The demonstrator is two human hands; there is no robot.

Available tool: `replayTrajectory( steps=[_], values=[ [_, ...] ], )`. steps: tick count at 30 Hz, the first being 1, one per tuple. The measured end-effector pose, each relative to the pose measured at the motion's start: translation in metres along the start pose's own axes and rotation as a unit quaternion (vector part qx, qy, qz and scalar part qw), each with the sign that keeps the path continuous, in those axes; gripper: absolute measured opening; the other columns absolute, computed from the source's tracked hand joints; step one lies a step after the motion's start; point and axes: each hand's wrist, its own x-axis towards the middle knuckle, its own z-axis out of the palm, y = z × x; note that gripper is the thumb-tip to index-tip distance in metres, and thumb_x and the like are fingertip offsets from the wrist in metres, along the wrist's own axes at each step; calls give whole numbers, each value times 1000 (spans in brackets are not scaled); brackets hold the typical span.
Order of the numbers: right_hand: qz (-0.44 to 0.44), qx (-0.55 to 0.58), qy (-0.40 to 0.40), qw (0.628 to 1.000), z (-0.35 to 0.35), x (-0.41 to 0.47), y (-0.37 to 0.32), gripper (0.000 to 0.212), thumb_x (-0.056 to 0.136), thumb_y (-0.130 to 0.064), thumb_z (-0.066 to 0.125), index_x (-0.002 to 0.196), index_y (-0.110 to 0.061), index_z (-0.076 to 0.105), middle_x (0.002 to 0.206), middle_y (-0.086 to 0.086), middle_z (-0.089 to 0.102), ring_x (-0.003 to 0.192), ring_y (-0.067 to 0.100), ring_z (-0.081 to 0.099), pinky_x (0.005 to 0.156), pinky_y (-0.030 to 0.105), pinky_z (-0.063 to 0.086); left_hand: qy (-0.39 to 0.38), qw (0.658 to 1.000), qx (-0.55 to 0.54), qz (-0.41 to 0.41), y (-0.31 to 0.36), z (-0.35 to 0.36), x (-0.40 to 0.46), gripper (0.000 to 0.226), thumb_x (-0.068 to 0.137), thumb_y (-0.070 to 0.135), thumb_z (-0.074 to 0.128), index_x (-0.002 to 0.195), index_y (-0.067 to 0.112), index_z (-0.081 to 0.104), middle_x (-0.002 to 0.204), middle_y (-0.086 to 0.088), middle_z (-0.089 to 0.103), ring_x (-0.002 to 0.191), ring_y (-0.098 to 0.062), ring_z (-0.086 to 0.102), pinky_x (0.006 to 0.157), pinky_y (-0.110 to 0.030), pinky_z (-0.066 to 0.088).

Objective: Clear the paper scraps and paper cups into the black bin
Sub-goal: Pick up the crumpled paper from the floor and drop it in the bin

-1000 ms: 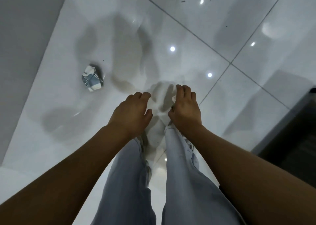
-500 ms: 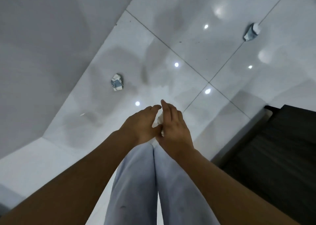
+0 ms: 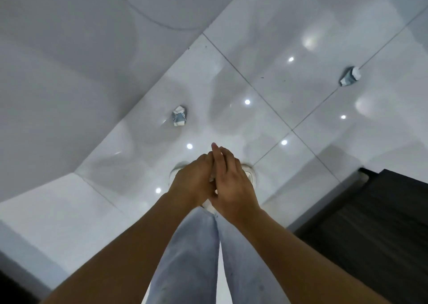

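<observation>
My left hand [image 3: 192, 181] and my right hand [image 3: 231, 183] are pressed together in front of my knees. The left hand's fingers curl round a white paper scrap [image 3: 212, 177], of which only a sliver shows between the palms. The right hand lies against it with straight fingers. A crushed blue-and-white paper cup [image 3: 179, 119] lies on the white floor tiles ahead and to the left, near the wall. A second crushed cup [image 3: 349, 79] lies farther off at the upper right, on a tile joint. No black bin is in view.
A pale wall [image 3: 58, 72] runs along the left side. A dark wood-grained block [image 3: 370, 222] stands at the right edge. My legs in light jeans [image 3: 196, 257] and white shoes [image 3: 249, 171] are below the hands. The glossy tiles reflect ceiling lights.
My hands have come up from the floor and closed together on the white scrap. My view has risen and drawn back, bringing the second cup and the dark block into sight.
</observation>
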Motion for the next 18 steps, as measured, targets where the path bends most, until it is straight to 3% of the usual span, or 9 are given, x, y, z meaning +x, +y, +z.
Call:
replayTrajectory(
  steps=[2,5,11,18],
  values=[
    [0,-13,-17,1000,14,9,1,88,83,-22,68,153,-13,15,151,12,32,133,25,39,104,35,44,34,999,1,-42,-21,3,3,37,89,28,58,124,23,46,111,5,60,93,-16,61,73,-26,46],
    [7,-28,-31,999,34,27,7,84,88,-31,63,154,-16,13,154,12,28,135,27,36,102,36,42,91,993,-10,-76,-59,3,9,47,88,32,59,130,22,42,120,2,57,104,-21,58,78,-27,41],
    [32,-72,-61,995,92,100,26,86,85,-22,66,153,-15,12,155,12,22,133,28,33,103,35,40,134,983,-9,-124,-145,6,49,46,84,32,65,124,16,47,115,-5,60,102,-28,59,83,-39,50],
    [-14,-112,-31,993,194,234,47,82,84,-20,67,150,-15,18,153,15,21,132,32,34,106,37,39,190,970,-6,-149,-242,40,128,49,85,35,66,125,14,46,114,-6,61,99,-26,61,81,-31,43]
  ],
)
